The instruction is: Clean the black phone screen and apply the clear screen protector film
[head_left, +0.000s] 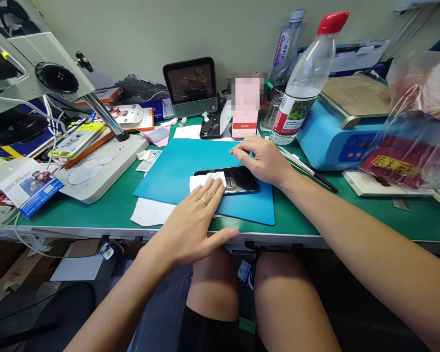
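A black smartphone (242, 180) lies flat on the blue mat (168, 168), with its dark glossy face up. My left hand (196, 220) rests on a folded white wipe (207, 180) at the phone's left end. Its fingers are stretched out flat over the wipe and its thumb points away to the right; a ring is on one finger. At the phone's far right corner is my right hand (264, 159), its fingers curled in and its thumb toward the left. The inside of that hand is hidden, so what it may hold does not show.
A water bottle (300, 83) and a blue scale (326, 129) stand at the right. Behind the mat are a smart display (190, 85), a lit phone (245, 107) and a black phone part (210, 127). A microscope stand base (99, 168) occupies the left.
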### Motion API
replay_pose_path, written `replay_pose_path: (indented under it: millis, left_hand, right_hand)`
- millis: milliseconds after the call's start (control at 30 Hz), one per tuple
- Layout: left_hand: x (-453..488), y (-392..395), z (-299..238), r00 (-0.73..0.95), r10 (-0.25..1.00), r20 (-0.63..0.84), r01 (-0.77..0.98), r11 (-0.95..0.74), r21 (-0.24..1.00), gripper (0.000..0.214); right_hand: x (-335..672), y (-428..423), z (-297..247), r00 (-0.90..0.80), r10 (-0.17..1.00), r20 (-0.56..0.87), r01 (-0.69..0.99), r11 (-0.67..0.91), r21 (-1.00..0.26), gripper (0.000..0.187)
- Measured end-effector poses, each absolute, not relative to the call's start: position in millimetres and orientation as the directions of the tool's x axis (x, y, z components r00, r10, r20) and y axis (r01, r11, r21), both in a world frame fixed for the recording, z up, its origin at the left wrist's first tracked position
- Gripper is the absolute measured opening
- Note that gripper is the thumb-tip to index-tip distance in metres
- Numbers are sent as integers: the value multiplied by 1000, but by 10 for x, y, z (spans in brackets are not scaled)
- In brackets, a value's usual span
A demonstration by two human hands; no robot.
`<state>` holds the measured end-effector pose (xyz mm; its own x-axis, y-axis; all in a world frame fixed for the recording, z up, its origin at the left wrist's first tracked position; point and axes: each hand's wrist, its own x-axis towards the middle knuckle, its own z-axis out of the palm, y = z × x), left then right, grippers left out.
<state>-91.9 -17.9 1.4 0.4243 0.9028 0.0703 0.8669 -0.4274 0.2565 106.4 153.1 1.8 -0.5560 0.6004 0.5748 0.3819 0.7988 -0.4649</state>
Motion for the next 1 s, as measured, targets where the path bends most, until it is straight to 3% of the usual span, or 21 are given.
replay_pose_path:
  millis: [267,567,833,933,1000]
  left_hand:
    - [-460,-19,-5,510,851,120,799,-521,300,95]
    - [-788,-5,-50,320,937,142,916,-344,207,78]
    - [-830,-83,-110,257,958,131,953,-273,130,86]
    - [-739,62,-93,254,958,131,951,-272,148,87]
    - [-730,157,-69,263,957,124,947,-280,157,88]
  right_hand:
    - [1064,1553,5,-554,605,572,392,795,-462,31]
    - [1083,1587,-11,-594,612,522,416,789,-452,30]
    - [1087,1560,-5,-651,659,376,486,743,-461,29]
    - [1172,1588,60,-759,594,268,442,771,-458,31]
    - [1255,1615,116,-830,535,159,416,782,-464,44]
